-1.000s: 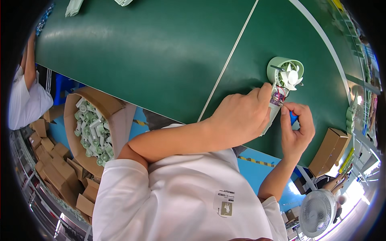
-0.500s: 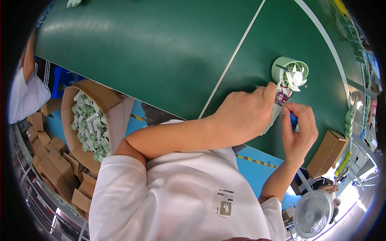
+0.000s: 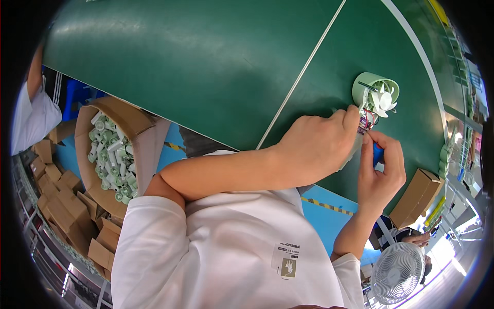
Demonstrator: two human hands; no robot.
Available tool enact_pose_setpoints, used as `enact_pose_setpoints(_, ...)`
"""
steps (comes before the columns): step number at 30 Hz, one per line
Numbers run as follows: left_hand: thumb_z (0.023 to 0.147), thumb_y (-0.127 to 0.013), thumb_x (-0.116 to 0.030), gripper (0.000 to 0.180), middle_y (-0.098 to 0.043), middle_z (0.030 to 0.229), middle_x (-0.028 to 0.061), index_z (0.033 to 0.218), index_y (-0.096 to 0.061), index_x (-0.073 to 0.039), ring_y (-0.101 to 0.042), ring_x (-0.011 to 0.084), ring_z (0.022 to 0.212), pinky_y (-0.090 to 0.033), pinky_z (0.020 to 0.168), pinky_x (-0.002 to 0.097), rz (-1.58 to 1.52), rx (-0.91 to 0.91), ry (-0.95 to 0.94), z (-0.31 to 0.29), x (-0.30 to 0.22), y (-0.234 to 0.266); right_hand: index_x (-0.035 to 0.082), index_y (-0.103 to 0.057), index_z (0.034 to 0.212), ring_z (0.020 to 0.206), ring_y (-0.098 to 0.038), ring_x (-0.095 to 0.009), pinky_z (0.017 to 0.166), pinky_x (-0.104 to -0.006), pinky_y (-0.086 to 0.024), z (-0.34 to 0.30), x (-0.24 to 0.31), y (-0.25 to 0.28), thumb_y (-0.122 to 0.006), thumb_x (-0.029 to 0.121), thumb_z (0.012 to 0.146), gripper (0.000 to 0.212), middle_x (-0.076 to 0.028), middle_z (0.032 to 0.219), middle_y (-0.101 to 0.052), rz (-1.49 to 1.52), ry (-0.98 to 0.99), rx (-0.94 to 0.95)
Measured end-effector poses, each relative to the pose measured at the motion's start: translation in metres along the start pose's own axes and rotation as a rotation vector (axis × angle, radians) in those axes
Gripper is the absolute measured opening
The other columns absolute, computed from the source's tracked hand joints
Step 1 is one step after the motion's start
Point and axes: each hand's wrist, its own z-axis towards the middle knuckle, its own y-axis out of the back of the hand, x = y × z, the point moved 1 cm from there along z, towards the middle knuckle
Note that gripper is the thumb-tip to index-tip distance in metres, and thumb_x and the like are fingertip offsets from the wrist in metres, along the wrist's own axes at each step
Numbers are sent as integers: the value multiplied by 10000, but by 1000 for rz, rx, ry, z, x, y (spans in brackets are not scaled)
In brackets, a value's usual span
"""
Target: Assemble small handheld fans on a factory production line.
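My left hand (image 3: 324,147) is closed round the pale green body of a handheld fan (image 3: 363,95), with its casing open. White blades sit in the round head, and a dark thin rod crosses its rim. Below the head, a small circuit board (image 3: 363,123) with red and dark wires lies bare, next to my left fingertips. My right hand (image 3: 383,167) pinches beside the board, its fingers bent round a blue object (image 3: 378,153). Most of that blue object is hidden, and its kind cannot be told.
The green table (image 3: 206,67) has a pale seam line. A large carton (image 3: 149,136) of green and white parts stands at left, near folded boxes (image 3: 69,206) and another person (image 3: 33,113). A brown box (image 3: 416,198) lies at right, above a standing fan (image 3: 397,273).
The view has shifted slightly, so the handheld fan appears a little farther right. Both hands keep their grips; my right fingertips stay close to the circuit board.
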Motion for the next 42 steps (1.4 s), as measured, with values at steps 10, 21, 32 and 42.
enact_pose_setpoints(10,827,-655,-103,413,-610,761,106,1166,-482,57,-625,259,543,-500,452,345,-20,3,-7,3,0,1,-1,-616,1035,677,-575,-54,588,-192,-450,2,-34,0,-714,67,883,193,-28,842,-654,777,-671,198)
enact_pose_setpoints(21,826,-743,-366,751,-552,1106,152,1389,-399,-8,-653,297,813,-546,581,370,-124,45,-20,-14,-8,26,-59,-565,1206,882,-619,-106,784,-243,-507,-11,-36,7,-658,52,918,322,-64,1011,-673,931,-668,389)
enact_pose_setpoints(32,639,-814,-429,914,-529,1115,78,1387,-453,-48,-611,178,874,-499,555,252,100,133,-123,-27,-7,26,-74,-633,1164,836,-653,-113,756,-243,-528,-23,-19,21,-702,-24,846,329,-93,960,-705,928,-706,371)
enact_pose_setpoints(42,607,-819,-438,892,-551,1079,57,1337,-488,-47,-627,157,850,-499,560,241,84,80,-115,-25,-5,20,-45,-647,1007,734,-650,-80,656,-217,-551,-30,14,-8,-777,-23,795,250,-67,863,-694,808,-648,17)
